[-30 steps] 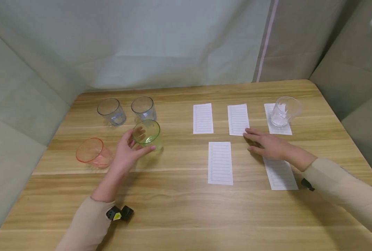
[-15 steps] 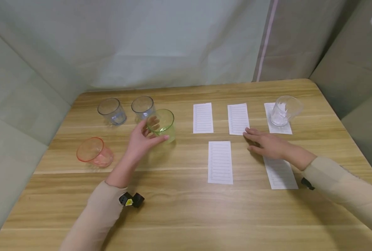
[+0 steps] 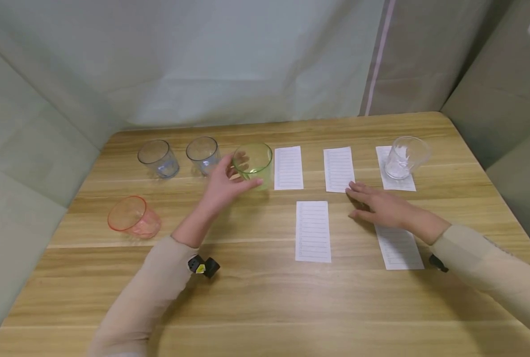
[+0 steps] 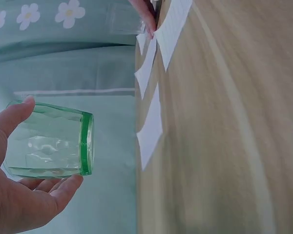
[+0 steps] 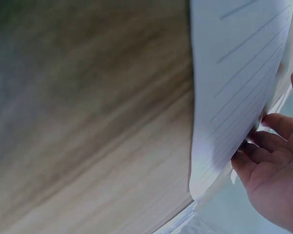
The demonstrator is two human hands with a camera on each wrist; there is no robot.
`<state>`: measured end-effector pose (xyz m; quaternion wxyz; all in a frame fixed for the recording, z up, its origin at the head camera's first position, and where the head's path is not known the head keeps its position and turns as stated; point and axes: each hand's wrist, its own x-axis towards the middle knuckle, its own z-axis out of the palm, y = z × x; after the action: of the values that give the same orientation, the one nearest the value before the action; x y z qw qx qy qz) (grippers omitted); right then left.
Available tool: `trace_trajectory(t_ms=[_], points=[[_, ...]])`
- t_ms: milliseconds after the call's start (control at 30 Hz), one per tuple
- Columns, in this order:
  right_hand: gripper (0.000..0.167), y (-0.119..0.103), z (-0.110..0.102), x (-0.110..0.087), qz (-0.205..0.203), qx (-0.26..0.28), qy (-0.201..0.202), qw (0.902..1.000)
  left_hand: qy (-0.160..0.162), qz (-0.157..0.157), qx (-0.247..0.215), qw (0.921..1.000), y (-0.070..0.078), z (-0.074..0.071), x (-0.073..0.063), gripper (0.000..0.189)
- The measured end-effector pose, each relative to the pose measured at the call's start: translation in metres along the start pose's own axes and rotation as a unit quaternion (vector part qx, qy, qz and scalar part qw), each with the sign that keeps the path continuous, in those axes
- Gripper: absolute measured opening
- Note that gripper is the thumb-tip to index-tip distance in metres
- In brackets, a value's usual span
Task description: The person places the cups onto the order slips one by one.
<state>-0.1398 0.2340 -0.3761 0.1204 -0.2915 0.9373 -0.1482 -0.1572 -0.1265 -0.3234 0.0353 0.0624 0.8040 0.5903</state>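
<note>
My left hand (image 3: 227,186) grips a clear green cup (image 3: 257,171), thumb on one side and fingers round the other. In the left wrist view the green cup (image 4: 49,141) is held up off the wooden table, its thick base toward the tabletop. In the head view it overlaps the left edge of a lined paper card (image 3: 289,168). My right hand (image 3: 381,204) lies low with fingers extended, fingertips at the lower corner of the middle back card (image 3: 339,169). Its wrist side covers the top of another card (image 3: 400,248); that hand holds nothing.
Two bluish cups (image 3: 159,159) stand at the back left, and a tilted-looking red cup (image 3: 135,218) is in front of them. A colourless cup (image 3: 400,163) stands on the back right card. One more card (image 3: 313,231) lies mid-table. Curtains (image 3: 256,64) hang behind the table.
My left hand has carried the green cup to the right and toward the back, from near the bluish cups to beside the leftmost card. My right hand has hardly moved.
</note>
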Motion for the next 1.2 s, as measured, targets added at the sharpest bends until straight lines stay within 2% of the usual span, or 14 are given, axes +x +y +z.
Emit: trace_trajectory(t_ms=[333,667,933,1200], points=[[0.064,0.002,0.003,-0.002,0.011,0.016,-0.004,0.9998,0.005,0.009,-0.007,0.9999,0.021,0.02,0.014,0.076],[0.064,0.003,0.01,-0.005,0.015,0.018,0.0,0.9997,-0.008,0.032,-0.034,0.9989,0.029,0.043,0.024,0.073],[0.064,0.001,0.01,-0.005,0.006,0.021,0.003,0.9998,-0.018,0.018,-0.019,0.9995,0.033,0.056,0.035,0.078],[0.062,-0.003,0.01,-0.003,-0.004,0.019,0.009,0.9998,-0.021,0.047,0.009,0.9987,0.037,0.072,0.047,0.076]])
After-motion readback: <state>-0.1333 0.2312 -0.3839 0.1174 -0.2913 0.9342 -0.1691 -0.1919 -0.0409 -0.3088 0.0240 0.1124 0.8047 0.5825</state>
